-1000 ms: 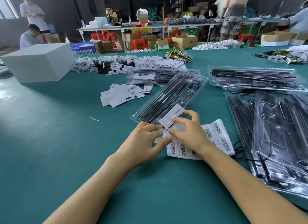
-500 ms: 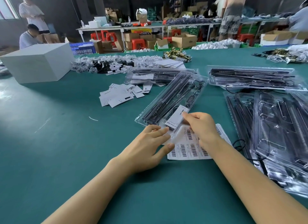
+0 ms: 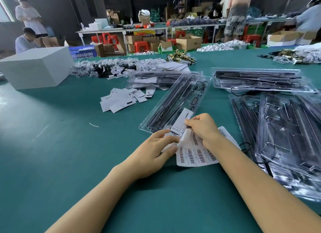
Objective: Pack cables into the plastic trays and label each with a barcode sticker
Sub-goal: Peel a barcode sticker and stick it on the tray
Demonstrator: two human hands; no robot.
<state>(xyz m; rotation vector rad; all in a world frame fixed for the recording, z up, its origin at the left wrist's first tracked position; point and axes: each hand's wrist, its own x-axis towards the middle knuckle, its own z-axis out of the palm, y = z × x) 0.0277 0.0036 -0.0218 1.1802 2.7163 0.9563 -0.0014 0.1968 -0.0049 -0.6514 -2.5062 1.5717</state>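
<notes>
1. Right hand [image 3: 202, 128] is up at the near end of the clear plastic tray [image 3: 175, 103] now, fingers curled and pinching at the edge of the white label card [image 3: 181, 123] inside it. A second ago it lay flatter, further back on the barcode sheet.
2. Can't tell whether there's actually a sticker between those fingertips; too small and hidden.
3. Left hand [image 3: 154, 150] hasn't really gone anywhere. Fingers fairly straight, pressing down on the left edge of the barcode sticker sheet [image 3: 196, 154], not wrapped round anything.
4. The sheet's top left corner is lifted and curled up now, between the two hands. It was lying flatter before.
5. The tray itself, with the black cables in it, lies diagonally on the green table [image 3: 69, 163], near end just beyond both hands. Looks like it's in the same spot as earlier.
6. Further off to the right, a stack of trays [image 3: 284, 137] is untouched, and another filled tray [image 3: 257, 81] lies behind it.
7. The loose white cards [image 3: 121, 100] are left of the tray, well apart from the hands, same as before.
</notes>
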